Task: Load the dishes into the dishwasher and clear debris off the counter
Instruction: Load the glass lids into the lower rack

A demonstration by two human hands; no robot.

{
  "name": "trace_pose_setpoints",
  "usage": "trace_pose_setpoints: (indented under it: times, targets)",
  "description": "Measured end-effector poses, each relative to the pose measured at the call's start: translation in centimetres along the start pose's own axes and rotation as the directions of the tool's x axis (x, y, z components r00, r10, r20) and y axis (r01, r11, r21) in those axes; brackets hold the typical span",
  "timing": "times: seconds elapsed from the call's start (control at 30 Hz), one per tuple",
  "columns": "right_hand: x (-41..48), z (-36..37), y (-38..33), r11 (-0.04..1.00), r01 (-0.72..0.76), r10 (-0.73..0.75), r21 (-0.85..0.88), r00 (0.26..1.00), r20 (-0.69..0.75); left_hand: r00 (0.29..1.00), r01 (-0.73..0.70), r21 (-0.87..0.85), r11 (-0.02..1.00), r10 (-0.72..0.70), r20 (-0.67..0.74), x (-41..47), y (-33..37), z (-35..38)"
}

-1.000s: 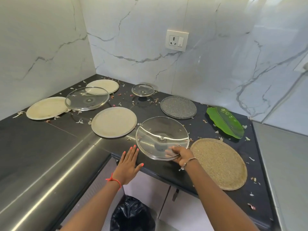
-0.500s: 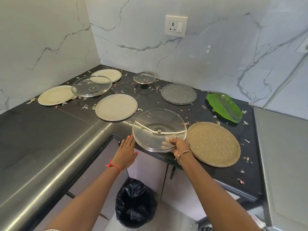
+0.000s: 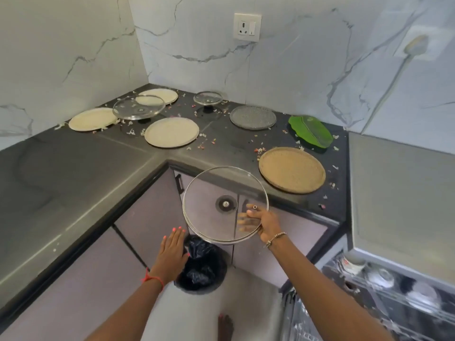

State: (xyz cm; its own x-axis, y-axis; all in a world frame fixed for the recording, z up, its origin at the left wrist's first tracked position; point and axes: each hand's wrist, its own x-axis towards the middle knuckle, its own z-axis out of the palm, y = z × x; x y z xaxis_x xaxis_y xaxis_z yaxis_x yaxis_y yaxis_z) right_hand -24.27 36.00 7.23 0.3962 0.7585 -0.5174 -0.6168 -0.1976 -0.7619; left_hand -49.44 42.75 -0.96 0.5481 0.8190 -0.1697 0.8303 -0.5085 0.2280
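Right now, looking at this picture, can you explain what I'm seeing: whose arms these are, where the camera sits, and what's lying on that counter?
There is no machine here. A person wears a camera on the head, so the one view looks down along both arms. The right hand grips the rim of a round glass lid, held in the air in front of the cabinets. The left hand is flat and holds nothing. A black-bagged bin stands on the floor. On the dark counter lie three cream plates, a grey plate, a brown plate, a green leaf-shaped dish, two other lids and scattered scraps. A dishwasher rack shows at lower right.
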Motion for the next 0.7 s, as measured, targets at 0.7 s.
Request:
trace_pose_setpoints:
  times: [0.7]
  targets:
    - [-28.0, -23.9, 23.8, 0.979, -0.159, 0.199, 0.127, 0.879, -0.433, 0.970, -0.151, -0.090, 0.984, 0.165, 0.179, -29.0, 9.1, 12.8]
